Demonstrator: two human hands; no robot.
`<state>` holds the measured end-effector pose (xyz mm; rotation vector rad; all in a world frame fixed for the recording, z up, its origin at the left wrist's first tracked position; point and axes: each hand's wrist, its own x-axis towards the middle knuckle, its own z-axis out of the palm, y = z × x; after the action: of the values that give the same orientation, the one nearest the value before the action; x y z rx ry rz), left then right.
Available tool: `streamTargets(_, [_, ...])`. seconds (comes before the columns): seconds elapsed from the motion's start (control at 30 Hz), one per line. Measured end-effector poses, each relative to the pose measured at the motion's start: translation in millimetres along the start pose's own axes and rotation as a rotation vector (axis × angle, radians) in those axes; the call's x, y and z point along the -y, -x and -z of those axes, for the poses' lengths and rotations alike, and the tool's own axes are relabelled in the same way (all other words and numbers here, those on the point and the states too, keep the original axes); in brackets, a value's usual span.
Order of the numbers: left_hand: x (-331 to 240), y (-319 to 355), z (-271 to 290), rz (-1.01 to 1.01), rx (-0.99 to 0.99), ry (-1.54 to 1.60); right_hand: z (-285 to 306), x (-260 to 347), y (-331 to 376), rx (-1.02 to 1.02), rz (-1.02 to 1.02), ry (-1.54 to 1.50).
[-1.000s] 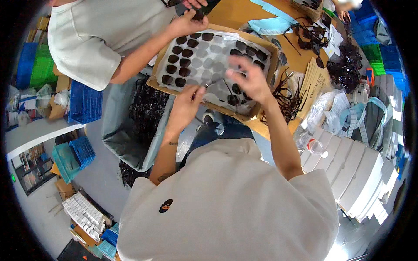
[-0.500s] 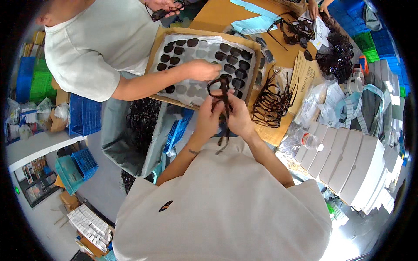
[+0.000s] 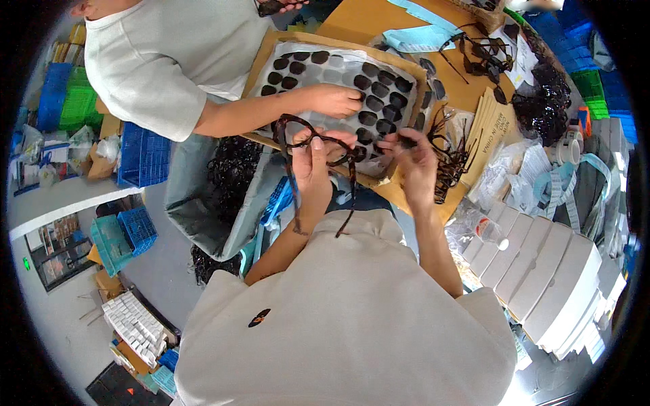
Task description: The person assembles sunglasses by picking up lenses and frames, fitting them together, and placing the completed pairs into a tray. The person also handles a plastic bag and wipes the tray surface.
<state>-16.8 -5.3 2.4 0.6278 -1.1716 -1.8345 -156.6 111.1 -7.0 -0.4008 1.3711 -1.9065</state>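
Observation:
My left hand [image 3: 313, 166] grips a dark tortoiseshell eyeglass frame [image 3: 292, 124] by its front, thumb on the near side. Its temples hang open toward me. To the right, my right hand [image 3: 418, 169] is raised at the near right corner of a shallow cardboard box [image 3: 421, 79], slightly blurred. Between its fingertips is a small dark piece that looks like a lens [image 3: 407, 142]. Inside the box, rows of dark lenses [image 3: 384, 126] lie on white paper. From the left, a co-worker's hand [image 3: 333, 101] reaches over these lenses.
Right of the box lies a heap of tortoiseshell frames [image 3: 452, 159] beside flat cardboard [image 3: 493, 122]. Further right are a plastic bottle [image 3: 491, 233] and long white boxes [image 3: 535, 260]. A grey-lined bin [image 3: 193, 213] with dark pieces stands on the left. More glasses [image 3: 484, 57] lie at the back.
My hands have parted: the left turned the frame and moved left with it, while the right let go and moved right, now with a small dark lens. The co-worker's hand stays over the box.

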Motion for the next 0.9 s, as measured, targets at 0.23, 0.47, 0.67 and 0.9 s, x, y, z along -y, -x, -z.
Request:
streamTargets(0.23, [-18.9, 35.0, 50.7, 0.118, -0.064, 0.012, 38.0, -17.2, -101.3, -0.24, 0.399, 0.896])
streamTargets(0.47, [-32.2, 69.8, 91.5, 0.293, -0.312, 0.008, -41.4, -118.3, -229.8, -0.064, 0.176, 0.91])
streamTargets(0.67, [-46.6, 72.4, 107.5, 0.348, -0.368, -0.099, -114.6, -189.9, -266.9, -0.08, 0.222, 1.154])
streamTargets(0.9, [-58.7, 53.8, 113.2, 0.371, -0.371, -0.105, -105.2, -60.8, -137.4, -0.056, 0.514, 0.797])
